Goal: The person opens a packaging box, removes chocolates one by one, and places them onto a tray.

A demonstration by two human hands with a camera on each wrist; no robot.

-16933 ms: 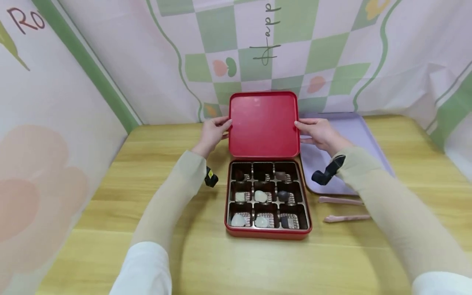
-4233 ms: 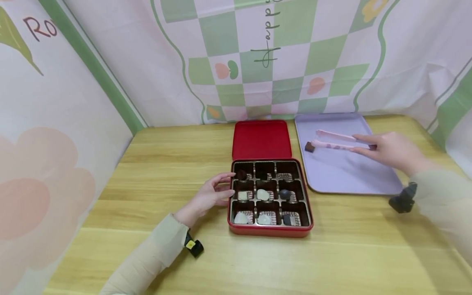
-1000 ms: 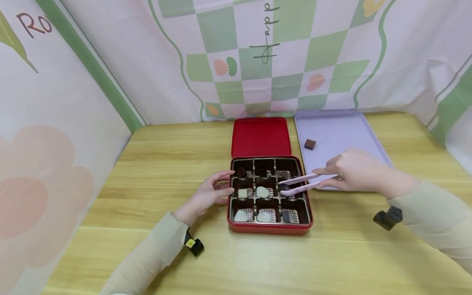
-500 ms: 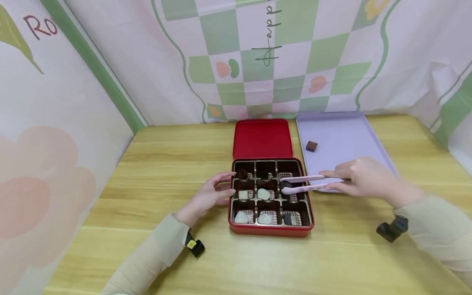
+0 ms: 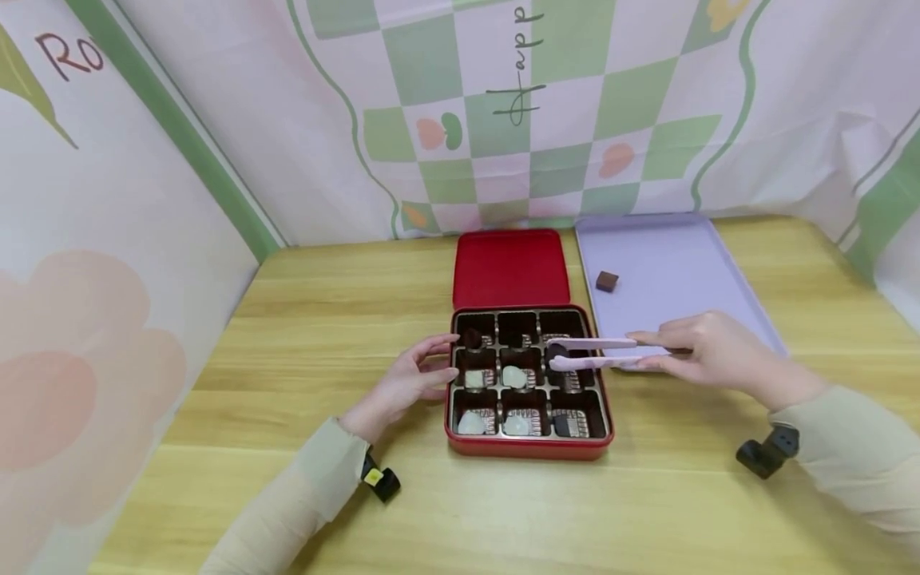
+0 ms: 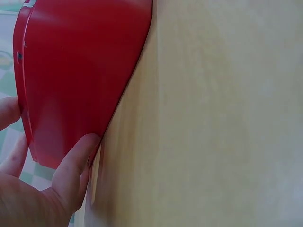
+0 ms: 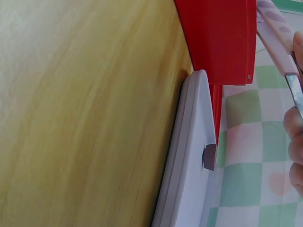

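A red tin box (image 5: 528, 450) with a nine-compartment insert holds several dark and white chocolates. My left hand (image 5: 406, 382) touches its left side; in the left wrist view, the thumb (image 6: 75, 163) lies low against the red wall, with fingers at the rim. With the right hand (image 5: 719, 351) I grip pink tongs (image 5: 592, 343) near their rear end. Their tips are either side of a round dark chocolate (image 5: 557, 354) at the middle-right compartment. In the right wrist view, fingers hold the metal part of the tongs (image 7: 277, 45).
Behind the box lies its red lid (image 5: 511, 267). To the right is a lilac tray (image 5: 668, 263) carrying one square brown chocolate (image 5: 607, 281). A wooden table (image 5: 323, 303) bears everything, with a patterned cloth (image 5: 496, 120) hanging at the back.
Earlier, both hands held the lid; it now lies behind the box. The square chocolate went onto the tray. Over the last second, tongs and round chocolate rose slightly; the left hand stayed.
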